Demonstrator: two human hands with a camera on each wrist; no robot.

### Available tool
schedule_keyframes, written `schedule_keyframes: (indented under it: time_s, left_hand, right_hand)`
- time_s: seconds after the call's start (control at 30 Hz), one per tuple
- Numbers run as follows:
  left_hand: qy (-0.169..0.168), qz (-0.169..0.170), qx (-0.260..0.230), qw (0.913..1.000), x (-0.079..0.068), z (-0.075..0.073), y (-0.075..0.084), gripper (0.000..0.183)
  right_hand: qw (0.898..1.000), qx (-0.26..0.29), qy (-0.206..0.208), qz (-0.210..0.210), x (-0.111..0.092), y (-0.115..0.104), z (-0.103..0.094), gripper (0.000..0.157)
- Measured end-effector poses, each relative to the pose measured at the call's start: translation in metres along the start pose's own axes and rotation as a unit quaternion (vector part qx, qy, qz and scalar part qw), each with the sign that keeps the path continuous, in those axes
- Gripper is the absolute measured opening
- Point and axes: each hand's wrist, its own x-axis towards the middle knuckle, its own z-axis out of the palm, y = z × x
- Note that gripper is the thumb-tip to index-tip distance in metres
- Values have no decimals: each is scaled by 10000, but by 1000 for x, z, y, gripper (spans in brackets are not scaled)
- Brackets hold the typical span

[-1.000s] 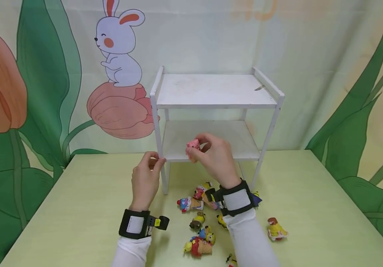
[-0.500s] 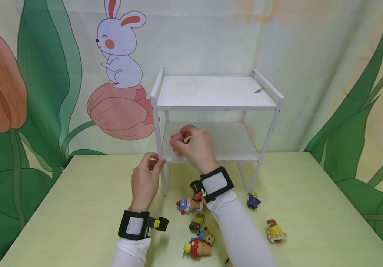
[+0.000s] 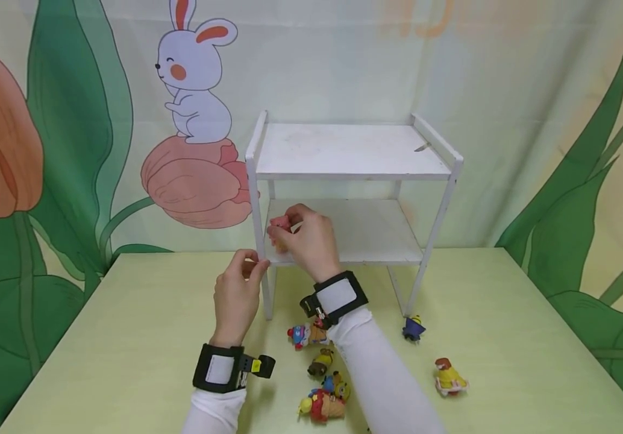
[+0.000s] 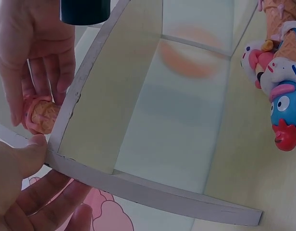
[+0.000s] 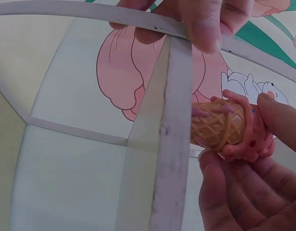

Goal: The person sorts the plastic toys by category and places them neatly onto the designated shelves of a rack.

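Right fingers [image 5: 220, 192]: pinching a pink figure [image 5: 251, 130] with a waffle-cone body.
Left fingers [image 4: 40, 195]: gripping the white shelf [image 3: 344, 147] where its lower board [image 3: 376, 232] is meeting the left front post [image 3: 258, 211].
Pink figure: standing at the lower board's left front corner; whether it is touching the board I cannot tell.
Change: the right fingers are bringing it leftward along the shelf, while the left fingers are staying put; a blue-caped figure [image 3: 413, 329] near the shelf's right front foot is now showing fully.
Table [image 3: 143, 337]: carrying the shelf, its top looking pale yellow-green.
Backdrop [image 3: 333, 60]: hanging behind the shelf, showing a printed rabbit [image 3: 189, 60] to its left.
Toys: a blue-headed cone figure [image 3: 299, 335], a brown-and-yellow figure [image 3: 320, 363] and a red cone figure [image 3: 322, 405] are lying before the shelf; a yellow figure [image 3: 449, 378] is lying right-forward of it.
In the way: the right sleeve [image 3: 387, 374] is crossing before the shelf; the board's edge is hiding the cone's base in both wrist views.
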Motion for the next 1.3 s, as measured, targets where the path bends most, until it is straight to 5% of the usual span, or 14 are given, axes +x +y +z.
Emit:
schedule_keyframes:
  time_s: [1.3]
  left_hand:
    - [29, 88, 81, 9999, 0, 1, 0, 20]
  right_hand:
    - [9999, -58, 157, 5, -2, 1, 12, 34]
